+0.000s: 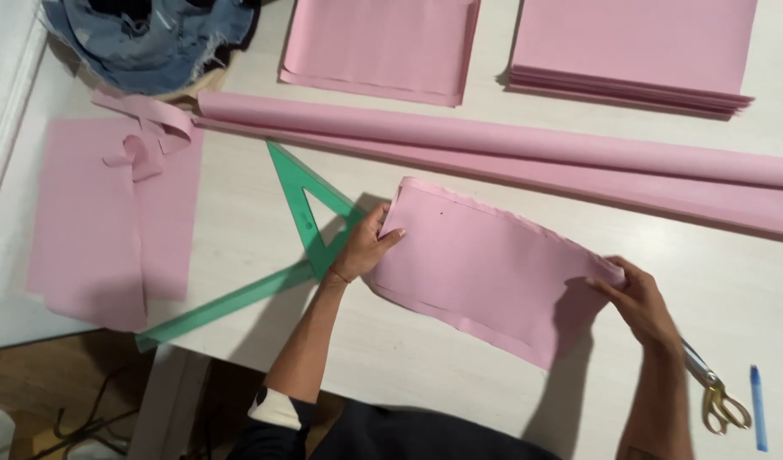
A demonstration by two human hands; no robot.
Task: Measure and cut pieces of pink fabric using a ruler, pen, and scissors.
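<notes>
Overhead view of a pale worktop (pixel 238 213) strewn with pink paper. The left hand (pixel 364 247) and the right hand (pixel 638 298) held a stack of pink sheets (pixel 485 268) by its two short ends; the stack lay near the front of the worktop, slanted, its right end lifted slightly off the surface. The left fingers (pixel 390 237) were closed over the stack's left edge, thumb on top; the right fingers (pixel 608 277) pinched the upper right corner. The left wrist lay across a green set square (pixel 310 217), whose apex pointed towards a long pink paper roll (pixel 493 136) running across the worktop behind the stack. A green ruler (pixel 225 307) extended from the base of the set square to the front left edge of the worktop. A loose pink sheet (pixel 93 230) lay at far left, overhanging the edge, with a curled pink strip (pixel 149 128) on its upper corner. Two further pink piles rested at the back: a thin pile (pixel 378 47) at centre and a thicker pile (pixel 634 51) at right. Denim fabric (pixel 144 38) filled the back left corner. Gold-handled scissors (pixel 715 396) lay partly hidden behind the right forearm, with a blue pen (pixel 758 407) just beside them
</notes>
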